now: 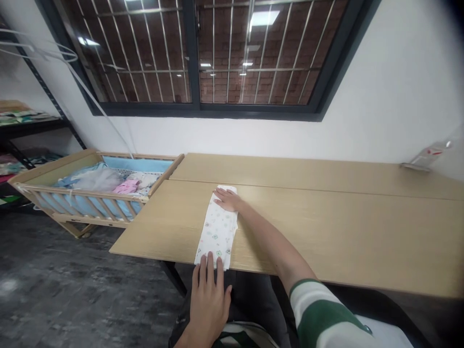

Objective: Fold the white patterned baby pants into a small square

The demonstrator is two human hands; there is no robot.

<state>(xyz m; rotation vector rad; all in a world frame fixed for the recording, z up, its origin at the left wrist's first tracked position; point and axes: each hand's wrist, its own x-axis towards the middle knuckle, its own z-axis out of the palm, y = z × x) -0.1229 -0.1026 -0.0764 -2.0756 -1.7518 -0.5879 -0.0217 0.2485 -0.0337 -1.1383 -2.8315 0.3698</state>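
A white cloth (216,232) with small green and grey prints lies folded into a long strip on the wooden table, its near end at the table's front edge. My right hand (227,199) rests flat on the far end of the cloth, fingers stretched toward the left. At the near end, my left hand (210,295) has its fingers spread, with the fingertips on or just over the cloth's lower edge. Neither hand grips the cloth.
The pale wooden table (326,227) runs wide to the right, with a seam across it. A wooden crib (83,200) holding fabrics stands at the left, before a dark shelf (34,126). A small clear item (426,157) sits at the back right.
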